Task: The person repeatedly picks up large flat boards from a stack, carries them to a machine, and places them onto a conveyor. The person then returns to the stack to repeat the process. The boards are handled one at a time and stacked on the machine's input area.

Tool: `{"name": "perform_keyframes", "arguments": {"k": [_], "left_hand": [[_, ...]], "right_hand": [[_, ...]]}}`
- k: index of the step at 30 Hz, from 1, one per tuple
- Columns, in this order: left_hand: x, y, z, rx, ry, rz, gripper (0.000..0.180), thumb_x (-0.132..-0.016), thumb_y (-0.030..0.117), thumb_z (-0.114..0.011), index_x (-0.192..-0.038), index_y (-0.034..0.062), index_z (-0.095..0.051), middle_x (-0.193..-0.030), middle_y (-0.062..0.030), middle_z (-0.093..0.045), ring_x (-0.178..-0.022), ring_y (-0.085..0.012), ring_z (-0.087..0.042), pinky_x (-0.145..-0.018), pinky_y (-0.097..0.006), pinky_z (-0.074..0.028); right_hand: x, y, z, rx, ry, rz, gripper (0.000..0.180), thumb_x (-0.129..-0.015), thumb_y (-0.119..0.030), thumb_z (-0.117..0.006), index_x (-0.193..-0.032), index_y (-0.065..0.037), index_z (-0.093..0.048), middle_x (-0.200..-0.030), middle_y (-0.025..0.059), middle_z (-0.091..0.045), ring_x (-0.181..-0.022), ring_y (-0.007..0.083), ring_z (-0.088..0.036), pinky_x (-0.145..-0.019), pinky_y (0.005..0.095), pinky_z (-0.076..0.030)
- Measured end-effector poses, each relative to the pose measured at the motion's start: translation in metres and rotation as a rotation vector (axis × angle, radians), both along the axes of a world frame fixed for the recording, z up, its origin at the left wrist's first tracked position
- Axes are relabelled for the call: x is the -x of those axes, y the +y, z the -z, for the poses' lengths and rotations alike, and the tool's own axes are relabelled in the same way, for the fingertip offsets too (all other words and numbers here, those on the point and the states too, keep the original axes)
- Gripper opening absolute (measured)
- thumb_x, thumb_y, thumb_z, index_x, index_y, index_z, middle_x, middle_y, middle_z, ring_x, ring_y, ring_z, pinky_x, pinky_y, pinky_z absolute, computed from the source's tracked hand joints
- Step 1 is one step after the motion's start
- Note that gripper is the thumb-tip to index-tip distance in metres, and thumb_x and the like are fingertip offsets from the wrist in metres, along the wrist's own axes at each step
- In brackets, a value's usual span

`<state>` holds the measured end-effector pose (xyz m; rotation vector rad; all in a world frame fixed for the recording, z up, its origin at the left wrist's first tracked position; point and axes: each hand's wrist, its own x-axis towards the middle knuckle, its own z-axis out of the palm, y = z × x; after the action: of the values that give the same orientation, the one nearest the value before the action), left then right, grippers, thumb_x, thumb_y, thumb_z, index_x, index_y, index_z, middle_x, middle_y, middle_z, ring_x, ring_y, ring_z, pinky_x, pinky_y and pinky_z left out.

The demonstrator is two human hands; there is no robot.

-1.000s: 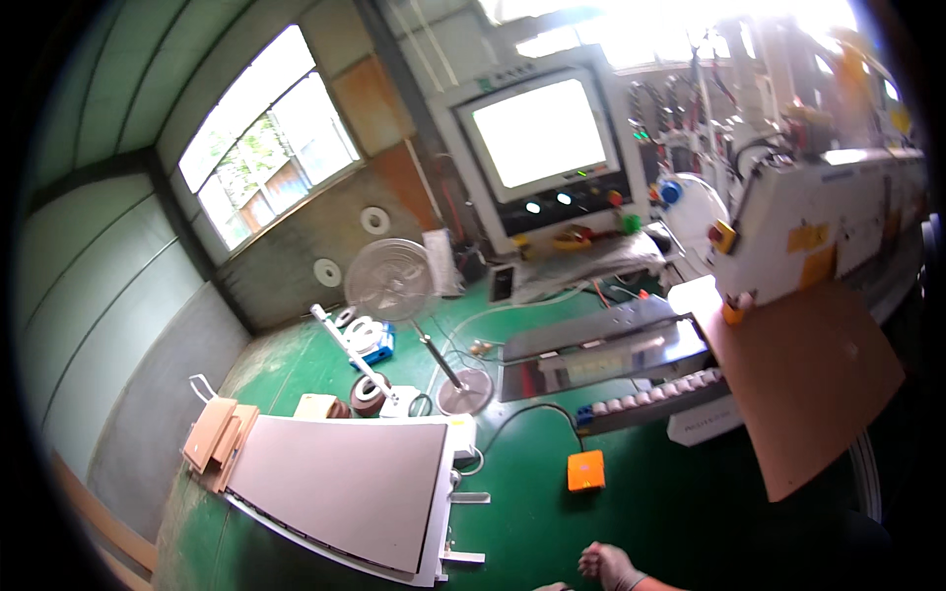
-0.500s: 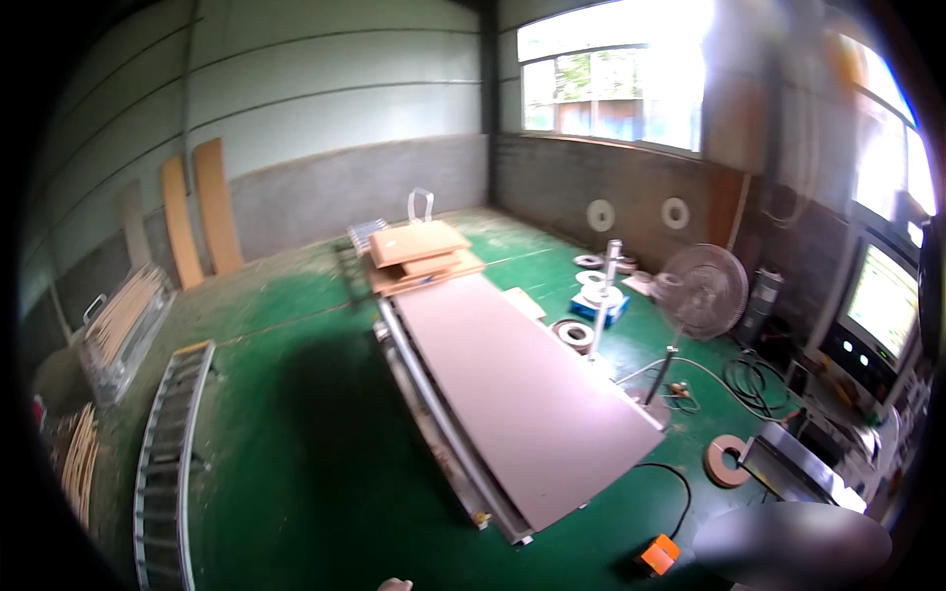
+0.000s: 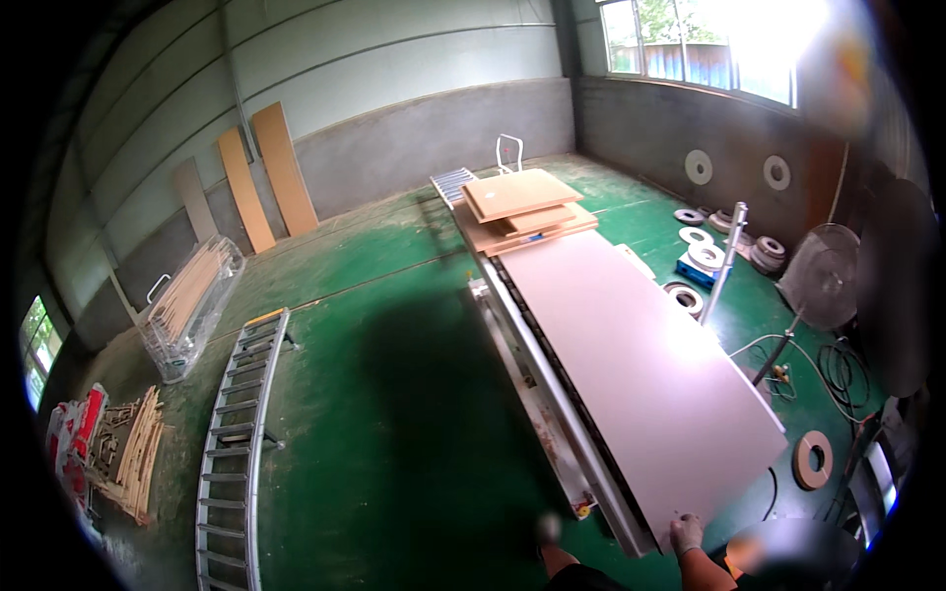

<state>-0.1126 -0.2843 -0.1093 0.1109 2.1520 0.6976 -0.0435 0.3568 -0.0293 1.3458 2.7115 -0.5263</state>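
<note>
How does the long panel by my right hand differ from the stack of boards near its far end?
The long panel is pinkish grey, while the board stack is tan. The long panel is one large sheet; the board stack is several smaller pieces. The right hand is at the long panel's near end; no hand is at the board stack. Both lie roughly flat.

A green floor [image 3: 335, 473] spreads across a workshop. At left, a long metal rack with ladder-like rungs [image 3: 228, 452] runs lengthwise over it. Beyond, a bundle of pale strips in clear wrap [image 3: 192, 300] lies near a loose pile of wooden strips [image 3: 143, 458]. Three tall boards [image 3: 286, 172] lean against the wall. At upper right is a bright window [image 3: 662, 39]; below, round fan [image 3: 823, 271] stands near a blue box [image 3: 696, 273] topped with white rolls. A tan roll [image 3: 812, 482] lies nearer.
</note>
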Motion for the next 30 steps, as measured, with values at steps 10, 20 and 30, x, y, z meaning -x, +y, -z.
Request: {"name": "perform_keyframes", "arguments": {"k": [10,20,30], "left_hand": [[0.299,0.035,-0.073,-0.188,0.010,-0.522,0.061,-0.105,0.066,-0.045,-0.117,0.0110,-0.068,-0.099,-0.0033,-0.072,-0.082,-0.0237,-0.064,-0.070,-0.040,-0.051],[0.473,0.046,-0.048,-0.185,-0.184,-0.878,0.069,-0.105,0.065,-0.040,-0.133,0.0051,-0.060,-0.119,-0.0116,-0.072,-0.107,-0.0325,-0.067,-0.089,-0.045,-0.055],[0.820,0.059,-0.024,0.162,-0.102,-0.186,0.055,-0.107,0.051,-0.043,-0.105,0.0039,-0.072,-0.099,-0.0181,-0.075,-0.096,-0.0331,-0.071,-0.085,-0.047,-0.056]], "right_hand": [[0.258,-0.007,0.007,0.094,-0.275,0.892,0.074,-0.098,-0.041,-0.062,-0.160,-0.007,-0.042,-0.173,0.0161,-0.026,-0.160,0.0349,-0.025,-0.126,0.0501,-0.031],[0.598,0.041,0.015,0.131,-0.007,0.348,0.059,-0.086,-0.039,-0.074,-0.135,-0.007,-0.061,-0.163,0.0183,-0.040,-0.154,0.0367,-0.031,-0.124,0.0495,-0.031],[0.868,0.039,-0.018,0.145,-0.174,0.458,0.073,-0.085,-0.039,-0.069,-0.147,-0.002,-0.053,-0.157,0.0233,-0.044,-0.151,0.0390,-0.038,-0.125,0.0481,-0.032]]}}
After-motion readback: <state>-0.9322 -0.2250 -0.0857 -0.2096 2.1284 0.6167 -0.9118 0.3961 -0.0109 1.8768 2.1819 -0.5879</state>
